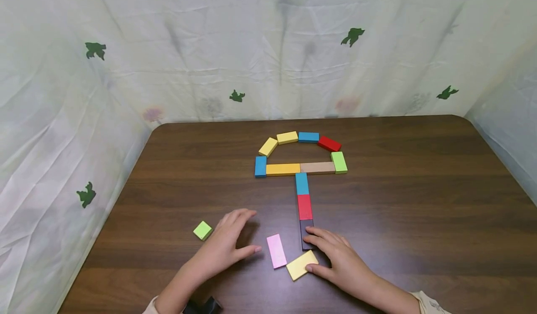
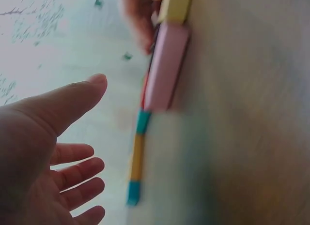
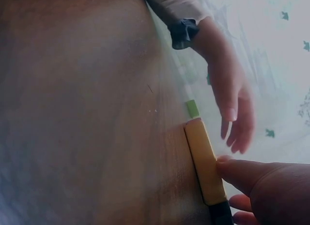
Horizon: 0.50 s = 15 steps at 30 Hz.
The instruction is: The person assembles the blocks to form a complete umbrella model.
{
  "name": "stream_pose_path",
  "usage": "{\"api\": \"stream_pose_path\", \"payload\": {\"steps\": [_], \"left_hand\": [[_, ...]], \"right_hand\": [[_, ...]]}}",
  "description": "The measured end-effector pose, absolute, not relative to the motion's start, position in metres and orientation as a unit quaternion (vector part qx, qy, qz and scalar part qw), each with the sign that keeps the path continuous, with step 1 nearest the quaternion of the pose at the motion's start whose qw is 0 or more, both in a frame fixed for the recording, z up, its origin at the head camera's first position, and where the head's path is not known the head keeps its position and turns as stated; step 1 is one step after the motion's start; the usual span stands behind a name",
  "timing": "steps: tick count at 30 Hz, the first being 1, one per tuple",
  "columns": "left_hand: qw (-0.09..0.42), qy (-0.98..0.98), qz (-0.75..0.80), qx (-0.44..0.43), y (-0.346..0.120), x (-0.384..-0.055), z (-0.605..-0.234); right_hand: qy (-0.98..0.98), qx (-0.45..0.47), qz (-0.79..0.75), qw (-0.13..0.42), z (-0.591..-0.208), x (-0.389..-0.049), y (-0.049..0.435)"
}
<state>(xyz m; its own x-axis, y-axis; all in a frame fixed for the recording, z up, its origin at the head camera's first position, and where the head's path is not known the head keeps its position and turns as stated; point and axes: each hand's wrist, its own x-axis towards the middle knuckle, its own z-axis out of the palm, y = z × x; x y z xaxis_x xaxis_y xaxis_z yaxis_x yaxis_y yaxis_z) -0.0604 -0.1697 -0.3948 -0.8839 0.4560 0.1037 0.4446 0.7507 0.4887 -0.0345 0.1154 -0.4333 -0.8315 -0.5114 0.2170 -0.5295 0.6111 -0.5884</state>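
My right hand [image 1: 341,260] has its fingertips on the black block [image 1: 306,240], the lowest in a straight column. Its thumb touches the pale yellow block [image 1: 299,268], which lies slanted just below; the right wrist view shows this thumb against the yellow block [image 3: 206,162] too. My left hand [image 1: 228,239] holds nothing, its thumb spread from the fingers, between a small green block [image 1: 203,230] and a pink block [image 1: 276,251]. In the left wrist view the pink block [image 2: 167,65] is apart from the left thumb. One corner of the pink block lies close to the yellow one.
Above the black block come a red block [image 1: 305,207] and a blue block [image 1: 302,183]. They lead up to a row with a yellow-orange block [image 1: 283,169] and a tan block [image 1: 317,167], topped by an arch of coloured blocks. A pale cloth [image 1: 268,48] hangs behind the brown table [image 1: 419,202].
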Motion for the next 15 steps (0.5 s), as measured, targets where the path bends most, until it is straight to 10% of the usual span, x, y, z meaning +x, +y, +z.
{"api": "stream_pose_path", "payload": {"steps": [15], "left_hand": [[0.006, 0.944, 0.279, 0.178, -0.227, -0.074, -0.376]], "right_hand": [[-0.898, 0.29, 0.329, 0.02, -0.435, -0.035, 0.116]]}}
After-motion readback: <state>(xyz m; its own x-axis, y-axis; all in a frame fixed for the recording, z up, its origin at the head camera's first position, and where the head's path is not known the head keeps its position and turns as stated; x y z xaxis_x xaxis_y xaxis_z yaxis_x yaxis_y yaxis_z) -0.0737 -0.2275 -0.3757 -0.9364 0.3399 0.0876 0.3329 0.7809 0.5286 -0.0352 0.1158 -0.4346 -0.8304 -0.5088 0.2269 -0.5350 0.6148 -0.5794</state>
